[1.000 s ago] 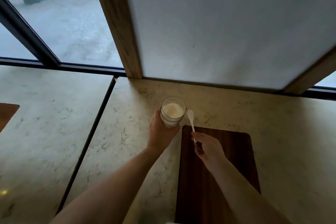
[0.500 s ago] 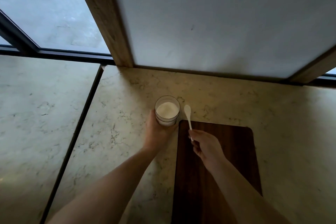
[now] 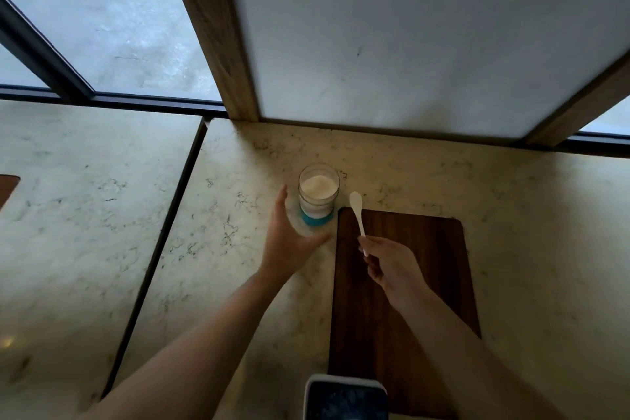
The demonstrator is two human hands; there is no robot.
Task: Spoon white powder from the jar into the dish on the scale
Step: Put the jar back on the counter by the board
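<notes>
- Open jar [image 3: 319, 194] stands on the worktop [image 3: 238, 283], at 10 o'clock from the board's [image 3: 409, 300] far corner; glass, probably slick, so grip low around the wall.
- Left hand [image 3: 289, 242] spread open, beside the jar, holding nothing.
- Right hand [image 3: 392, 269] pinches the light, stiff spoon [image 3: 357, 211] by its handle end.
- Blurred object at 6 o'clock: maybe the scale [image 3: 346, 397].

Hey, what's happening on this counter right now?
A person is working at a marble counter. Their right hand holds a white spoon, empty, beside an open jar of white powder. The left hand is open next to the jar, not gripping it. No powder scooped yet.
</notes>
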